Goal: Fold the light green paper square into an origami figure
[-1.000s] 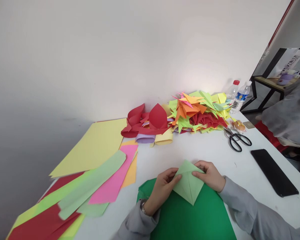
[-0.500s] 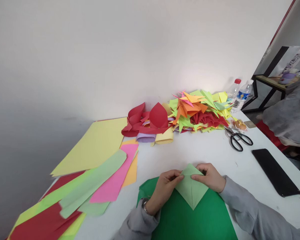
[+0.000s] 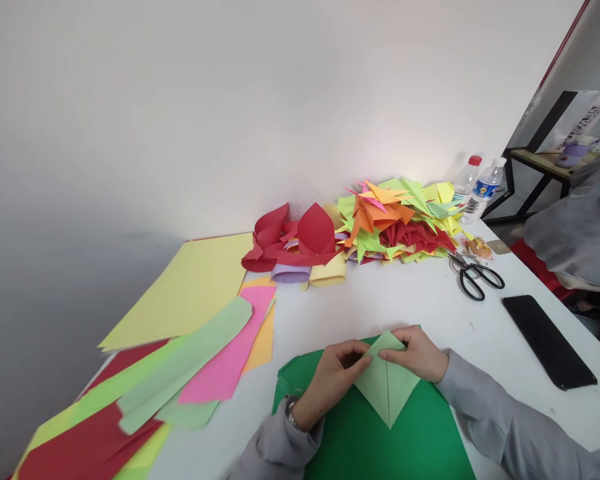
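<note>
Between my two hands is a light green folded paper [image 3: 391, 390], diamond-shaped, with a crease down its middle and one corner pointing toward me. My left hand [image 3: 336, 373] pinches its left edge between thumb and fingers. On the upper right side, my right hand [image 3: 419, 353] grips it, thumb on the front face and fingers behind. The paper is held over a dark green sheet [image 3: 380, 460] on the white table. A watch or bracelet shows at my left wrist, under a grey sleeve.
Coloured paper strips [image 3: 185, 367] and yellow sheets [image 3: 180, 287] lie at left. Red curled paper pieces [image 3: 316, 233] and a heap of folded paper shapes [image 3: 400, 220] stand by the wall. Scissors [image 3: 474, 275], a black phone [image 3: 549, 341] and bottles [image 3: 483, 190] are at right. A person [image 3: 575, 220] sits beyond.
The light green paper has shifted slightly right and toward me, with both hands still on it. My left fingers have moved a little along its edge.
</note>
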A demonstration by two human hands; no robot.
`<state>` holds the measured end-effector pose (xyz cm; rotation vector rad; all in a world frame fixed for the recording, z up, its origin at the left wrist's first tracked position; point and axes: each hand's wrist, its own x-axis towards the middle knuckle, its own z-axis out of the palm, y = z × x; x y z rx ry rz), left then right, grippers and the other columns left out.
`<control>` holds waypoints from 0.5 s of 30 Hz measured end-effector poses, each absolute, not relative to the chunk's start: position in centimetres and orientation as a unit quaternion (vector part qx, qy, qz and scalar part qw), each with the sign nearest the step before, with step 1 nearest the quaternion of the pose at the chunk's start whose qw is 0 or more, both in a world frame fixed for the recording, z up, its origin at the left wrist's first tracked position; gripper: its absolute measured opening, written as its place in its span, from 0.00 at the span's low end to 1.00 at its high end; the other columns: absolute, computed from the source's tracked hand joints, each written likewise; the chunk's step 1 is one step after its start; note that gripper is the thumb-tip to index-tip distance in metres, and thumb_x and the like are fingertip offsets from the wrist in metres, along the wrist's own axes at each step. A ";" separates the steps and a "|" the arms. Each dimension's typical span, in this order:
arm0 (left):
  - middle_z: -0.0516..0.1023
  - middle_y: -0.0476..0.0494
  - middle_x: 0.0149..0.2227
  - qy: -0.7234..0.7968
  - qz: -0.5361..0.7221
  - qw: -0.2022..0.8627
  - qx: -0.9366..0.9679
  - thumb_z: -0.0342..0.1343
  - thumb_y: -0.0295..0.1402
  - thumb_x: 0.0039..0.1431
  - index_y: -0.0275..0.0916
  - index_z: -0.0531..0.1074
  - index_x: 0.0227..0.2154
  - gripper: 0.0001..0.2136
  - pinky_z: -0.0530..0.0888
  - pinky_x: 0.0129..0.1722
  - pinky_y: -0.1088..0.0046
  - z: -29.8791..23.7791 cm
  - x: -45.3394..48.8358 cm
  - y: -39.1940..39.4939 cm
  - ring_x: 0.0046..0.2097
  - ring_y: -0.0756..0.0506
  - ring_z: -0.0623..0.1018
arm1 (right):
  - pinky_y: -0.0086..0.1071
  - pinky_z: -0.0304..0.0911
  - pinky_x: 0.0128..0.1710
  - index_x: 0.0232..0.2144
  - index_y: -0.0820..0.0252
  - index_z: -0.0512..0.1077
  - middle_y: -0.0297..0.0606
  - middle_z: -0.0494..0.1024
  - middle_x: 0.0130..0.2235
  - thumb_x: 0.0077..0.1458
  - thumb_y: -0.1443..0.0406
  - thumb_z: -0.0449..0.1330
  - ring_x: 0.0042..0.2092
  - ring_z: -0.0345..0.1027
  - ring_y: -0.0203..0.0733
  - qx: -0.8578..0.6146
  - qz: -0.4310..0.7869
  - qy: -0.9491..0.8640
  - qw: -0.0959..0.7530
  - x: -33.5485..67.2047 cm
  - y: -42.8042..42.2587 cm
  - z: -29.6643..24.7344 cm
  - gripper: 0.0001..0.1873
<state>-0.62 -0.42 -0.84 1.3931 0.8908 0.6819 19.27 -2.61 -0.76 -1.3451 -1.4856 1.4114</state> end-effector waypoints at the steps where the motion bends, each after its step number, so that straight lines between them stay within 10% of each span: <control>1: 0.79 0.42 0.31 0.380 0.287 0.619 0.624 0.61 0.43 0.52 0.34 0.77 0.29 0.14 0.70 0.34 0.72 -0.8 -0.6 -0.5 0.34 0.45 0.75 | 0.26 0.50 0.22 0.21 0.62 0.71 0.28 0.63 0.19 0.46 0.56 0.63 0.23 0.54 0.31 -0.516 0.533 -0.581 0.333 19.2 -2.7 -0.9 0.15; 15: 0.77 0.43 0.31 0.353 0.246 0.546 0.719 0.52 0.43 0.60 0.35 0.74 0.30 0.15 0.69 0.32 0.74 -0.5 -0.7 -0.6 0.32 0.46 0.73 | 0.26 0.43 0.21 0.15 0.59 0.60 0.26 0.55 0.17 0.43 0.62 0.59 0.22 0.47 0.30 -0.539 0.482 -0.625 0.294 18.7 -2.9 -0.6 0.13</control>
